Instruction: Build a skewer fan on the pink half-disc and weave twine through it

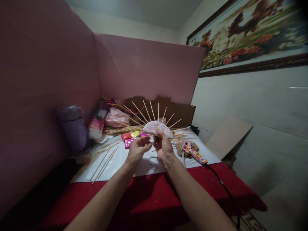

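Note:
My right hand (163, 145) is closed on a fabric-covered disc (157, 128), white with small pink dots, from which several thin wooden sticks (151, 110) fan out upward. It holds the disc up above the white sheet (154, 162). My left hand (137, 150) is just to the left of it, fingers curled and pinching at the disc's lower edge. What its fingertips hold is too small to make out.
A glue gun (193, 153) with a flowered cover lies right of my hands, its black cord (221, 183) trailing over the red tablecloth (154, 199). Loose sticks (102, 162), coloured packets (131, 138), a purple jar (72, 126) and cardboard (178, 110) sit along the pink wall (48, 80).

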Demonstrator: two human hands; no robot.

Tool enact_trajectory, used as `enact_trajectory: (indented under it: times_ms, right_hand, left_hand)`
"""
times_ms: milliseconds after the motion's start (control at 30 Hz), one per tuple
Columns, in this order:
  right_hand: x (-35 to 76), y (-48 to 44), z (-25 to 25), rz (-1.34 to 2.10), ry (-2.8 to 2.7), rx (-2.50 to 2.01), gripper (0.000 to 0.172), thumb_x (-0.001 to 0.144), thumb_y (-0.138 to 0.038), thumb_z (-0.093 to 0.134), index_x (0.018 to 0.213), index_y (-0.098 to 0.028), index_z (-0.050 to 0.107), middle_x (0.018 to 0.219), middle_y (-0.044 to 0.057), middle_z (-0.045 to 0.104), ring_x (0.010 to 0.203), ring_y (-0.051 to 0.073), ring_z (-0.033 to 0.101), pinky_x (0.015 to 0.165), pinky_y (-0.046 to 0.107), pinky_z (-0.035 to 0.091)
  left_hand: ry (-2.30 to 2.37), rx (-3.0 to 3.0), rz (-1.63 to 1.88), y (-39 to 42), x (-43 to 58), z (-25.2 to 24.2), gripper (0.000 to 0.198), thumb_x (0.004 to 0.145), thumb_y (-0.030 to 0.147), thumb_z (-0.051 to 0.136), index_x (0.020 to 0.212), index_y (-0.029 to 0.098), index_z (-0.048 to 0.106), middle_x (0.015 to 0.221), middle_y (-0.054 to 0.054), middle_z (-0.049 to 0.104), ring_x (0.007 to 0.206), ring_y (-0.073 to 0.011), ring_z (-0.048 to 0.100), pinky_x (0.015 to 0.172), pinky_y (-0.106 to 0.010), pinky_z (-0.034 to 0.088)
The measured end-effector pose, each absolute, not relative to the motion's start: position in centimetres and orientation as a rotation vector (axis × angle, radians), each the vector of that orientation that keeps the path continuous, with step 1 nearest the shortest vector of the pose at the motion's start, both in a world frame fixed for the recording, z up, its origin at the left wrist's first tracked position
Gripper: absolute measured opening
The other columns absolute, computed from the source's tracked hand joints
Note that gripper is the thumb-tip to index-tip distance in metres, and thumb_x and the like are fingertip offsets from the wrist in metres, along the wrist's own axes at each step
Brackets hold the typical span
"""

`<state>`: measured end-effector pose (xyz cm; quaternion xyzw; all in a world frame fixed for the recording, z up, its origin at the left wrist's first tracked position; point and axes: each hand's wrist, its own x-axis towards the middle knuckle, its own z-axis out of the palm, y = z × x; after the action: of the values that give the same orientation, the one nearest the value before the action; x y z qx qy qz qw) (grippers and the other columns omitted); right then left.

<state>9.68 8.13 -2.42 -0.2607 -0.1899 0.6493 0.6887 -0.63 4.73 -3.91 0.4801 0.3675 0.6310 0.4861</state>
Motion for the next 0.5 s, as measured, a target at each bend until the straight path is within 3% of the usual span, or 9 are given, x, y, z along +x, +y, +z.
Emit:
enact_trajectory:
  times_ms: [67, 300, 500]
  right_hand:
    - [9.1, 7.9, -2.7, 1.429, -0.451, -0.585, 0.021, 0.056, -0.017, 0.073, 0.075, -0.018, 0.064, 0.059, -0.007, 0.066, 0.047, 0.007, 0.054, 0.041, 0.017, 0.039]
    - [8.3, 7.1, -2.9, 1.455, -0.518, -0.597, 0.021, 0.052, -0.018, 0.076, 0.068, -0.016, 0.063, 0.058, -0.005, 0.065, 0.046, 0.007, 0.052, 0.041, 0.018, 0.037]
    - [9.4, 7.5, -2.3, 1.416, -0.387, -0.617, 0.019, 0.055, -0.016, 0.075, 0.069, -0.018, 0.063, 0.056, -0.008, 0.062, 0.045, 0.005, 0.047, 0.039, 0.016, 0.032]
  left_hand:
    - [0.801, 1.169, 1.518, 4.5, -0.2, -3.6, 0.034, 0.055, 0.032, 0.079, 0.082, 0.014, 0.072, 0.078, -0.006, 0.071, 0.071, -0.0160, 0.060, 0.070, -0.028, 0.043]
    - [0.968, 1.167, 1.542, 4.9, -0.5, -3.7, 0.009, 0.058, 0.024, 0.065, 0.056, 0.016, 0.067, 0.051, 0.002, 0.059, 0.054, -0.0106, 0.050, 0.061, -0.025, 0.039]
    - [1.123, 1.268, 1.342, 5.1, -0.8, -4.5, 0.017, 0.052, 0.013, 0.060, 0.035, 0.015, 0.057, 0.034, 0.001, 0.049, 0.040, -0.0090, 0.041, 0.050, -0.025, 0.030]
